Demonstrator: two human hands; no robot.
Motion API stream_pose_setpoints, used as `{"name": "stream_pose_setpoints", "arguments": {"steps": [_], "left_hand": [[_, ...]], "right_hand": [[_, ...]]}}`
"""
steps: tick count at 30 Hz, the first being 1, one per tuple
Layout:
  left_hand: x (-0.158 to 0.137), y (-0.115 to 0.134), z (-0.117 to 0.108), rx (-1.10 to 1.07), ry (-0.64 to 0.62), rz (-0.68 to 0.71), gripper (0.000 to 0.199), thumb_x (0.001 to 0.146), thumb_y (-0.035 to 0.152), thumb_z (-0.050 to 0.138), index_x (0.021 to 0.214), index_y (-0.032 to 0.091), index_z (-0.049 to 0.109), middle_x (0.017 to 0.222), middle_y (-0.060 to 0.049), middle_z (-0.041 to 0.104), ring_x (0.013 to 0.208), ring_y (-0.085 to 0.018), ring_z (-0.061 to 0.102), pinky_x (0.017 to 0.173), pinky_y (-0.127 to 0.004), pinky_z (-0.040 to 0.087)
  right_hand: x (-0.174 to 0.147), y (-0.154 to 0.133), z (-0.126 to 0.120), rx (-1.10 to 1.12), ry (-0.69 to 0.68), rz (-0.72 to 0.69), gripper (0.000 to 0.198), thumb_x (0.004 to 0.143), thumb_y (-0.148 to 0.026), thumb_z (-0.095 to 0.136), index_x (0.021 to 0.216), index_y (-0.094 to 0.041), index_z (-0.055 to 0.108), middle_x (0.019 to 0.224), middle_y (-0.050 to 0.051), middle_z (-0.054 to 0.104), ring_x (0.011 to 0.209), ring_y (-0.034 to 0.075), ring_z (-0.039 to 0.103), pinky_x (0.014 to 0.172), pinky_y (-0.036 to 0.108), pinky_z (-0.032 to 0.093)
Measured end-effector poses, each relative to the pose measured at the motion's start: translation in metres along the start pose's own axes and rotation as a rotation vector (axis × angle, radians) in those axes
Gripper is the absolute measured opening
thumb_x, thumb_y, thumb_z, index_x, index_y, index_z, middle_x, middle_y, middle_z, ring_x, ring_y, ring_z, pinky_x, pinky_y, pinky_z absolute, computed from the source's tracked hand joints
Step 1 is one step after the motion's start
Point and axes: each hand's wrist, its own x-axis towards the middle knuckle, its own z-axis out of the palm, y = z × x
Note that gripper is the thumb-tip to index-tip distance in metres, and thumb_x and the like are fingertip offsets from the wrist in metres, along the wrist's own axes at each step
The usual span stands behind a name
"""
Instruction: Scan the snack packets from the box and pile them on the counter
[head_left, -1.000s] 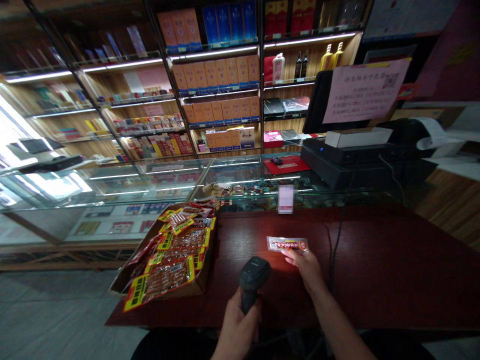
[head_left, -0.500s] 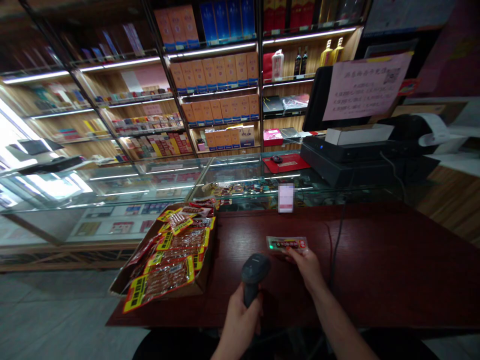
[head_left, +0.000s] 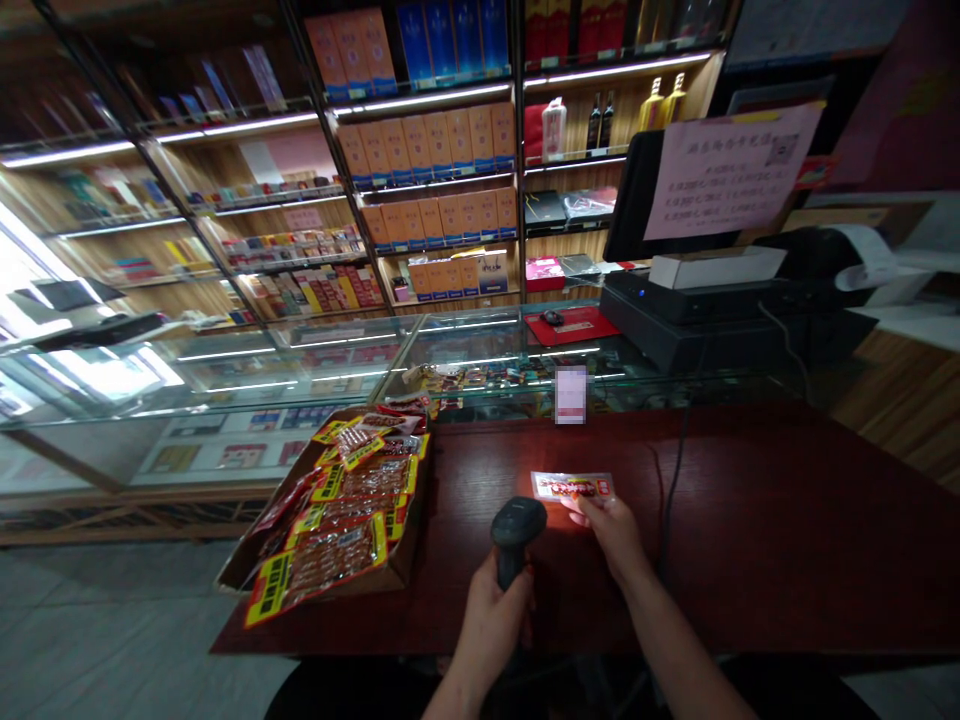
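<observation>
My left hand (head_left: 493, 612) is wrapped round the handle of a dark grey barcode scanner (head_left: 517, 522) near the front edge of the brown counter (head_left: 772, 540). Its head faces away from me, and a bright reddish light falls on the small snack packet ahead of it. Between thumb and fingers, my right hand (head_left: 609, 528) holds that flat plastic snack packet (head_left: 555, 486) just above or on the counter; whether it touches the wood I cannot tell. To the left sits a cardboard box (head_left: 401, 572) filled with several red and yellow snack packs (head_left: 341, 555).
A black cable (head_left: 677, 470) crosses the counter right of my right hand. Behind stand a glass display case (head_left: 480, 345), a small blurred sign (head_left: 571, 394), a red mouse pad (head_left: 577, 327) and a monitor (head_left: 630, 200) bearing a paper notice. Shelves with boxed goods line the wall.
The scanner and my left hand have shifted slightly to the right and up. A bright light now falls on the packet, where only a green spot showed before.
</observation>
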Motion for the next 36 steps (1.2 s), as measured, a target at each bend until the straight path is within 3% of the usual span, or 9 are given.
{"name": "stream_pose_setpoints", "arguments": {"steps": [9,16,21,23,25,28,30,33,36], "left_hand": [[0.006,0.007,0.006,0.000,0.002,0.032,0.025,0.076,0.040,0.067,0.085,0.019,0.055,0.054,0.006,0.057,0.034,-0.008,0.046,0.033,-0.019,0.037],[-0.002,-0.002,-0.001,-0.031,-0.018,-0.037,0.037,0.074,0.045,0.073,0.095,0.017,0.059,0.053,0.007,0.057,0.033,-0.008,0.044,0.032,-0.019,0.037],[-0.010,-0.015,-0.022,-0.093,0.021,-0.079,0.044,0.073,0.049,0.075,0.097,0.017,0.059,0.055,0.005,0.059,0.035,-0.008,0.045,0.033,-0.019,0.036],[-0.009,-0.022,-0.030,-0.147,0.044,-0.093,0.049,0.074,0.051,0.075,0.104,0.016,0.059,0.056,0.005,0.060,0.036,-0.009,0.045,0.034,-0.019,0.037],[-0.006,-0.029,-0.035,-0.213,0.053,-0.100,0.055,0.073,0.054,0.075,0.109,0.015,0.059,0.057,0.005,0.061,0.036,-0.009,0.045,0.034,-0.020,0.037],[0.001,-0.038,-0.037,-0.295,0.047,-0.113,0.063,0.070,0.058,0.076,0.113,0.015,0.058,0.054,0.005,0.060,0.034,-0.010,0.044,0.033,-0.020,0.034],[0.005,-0.042,-0.035,-0.305,0.054,-0.132,0.062,0.066,0.060,0.077,0.106,0.016,0.058,0.049,0.005,0.058,0.032,-0.010,0.041,0.031,-0.020,0.032],[0.007,-0.046,-0.034,-0.299,0.067,-0.119,0.053,0.064,0.062,0.076,0.089,0.020,0.055,0.048,0.005,0.056,0.030,-0.010,0.040,0.030,-0.022,0.033],[0.006,-0.050,-0.035,-0.337,0.068,-0.078,0.050,0.067,0.060,0.075,0.088,0.020,0.054,0.049,0.004,0.058,0.032,-0.009,0.042,0.033,-0.021,0.033]], "right_hand": [[0.000,-0.001,0.005,-0.016,0.047,0.008,0.011,0.099,-0.025,0.074,0.102,-0.015,0.073,0.098,0.001,0.078,0.083,0.018,0.076,0.077,0.036,0.064],[-0.008,-0.010,0.006,0.046,0.090,-0.023,0.018,0.099,-0.033,0.073,0.099,-0.016,0.073,0.093,0.002,0.081,0.080,0.018,0.079,0.074,0.035,0.065],[-0.014,-0.027,0.022,0.036,0.073,-0.106,0.037,0.076,-0.054,0.083,0.093,-0.022,0.076,0.089,0.004,0.085,0.083,0.029,0.084,0.066,0.035,0.067],[-0.009,-0.041,0.044,-0.018,0.019,-0.165,0.039,0.073,-0.053,0.086,0.097,-0.023,0.076,0.092,0.005,0.085,0.082,0.030,0.084,0.065,0.036,0.067],[0.002,-0.059,0.078,-0.093,-0.054,-0.256,0.037,0.080,-0.047,0.084,0.105,-0.022,0.076,0.098,0.005,0.084,0.084,0.027,0.082,0.070,0.038,0.067],[0.026,-0.086,0.147,-0.225,-0.165,-0.441,0.022,0.097,-0.034,0.075,0.112,-0.019,0.074,0.118,0.006,0.078,0.107,0.024,0.075,0.093,0.046,0.061],[0.042,-0.098,0.198,-0.311,-0.221,-0.528,0.021,0.100,-0.033,0.072,0.115,-0.018,0.072,0.120,0.006,0.076,0.107,0.024,0.073,0.096,0.048,0.059],[0.058,-0.102,0.265,-0.466,-0.304,-0.613,0.024,0.101,-0.034,0.070,0.119,-0.019,0.071,0.124,0.007,0.074,0.109,0.025,0.072,0.097,0.050,0.058],[0.062,-0.094,0.306,-0.622,-0.386,-0.664,0.026,0.101,-0.035,0.069,0.122,-0.020,0.070,0.129,0.008,0.072,0.114,0.026,0.071,0.101,0.052,0.056]]}}
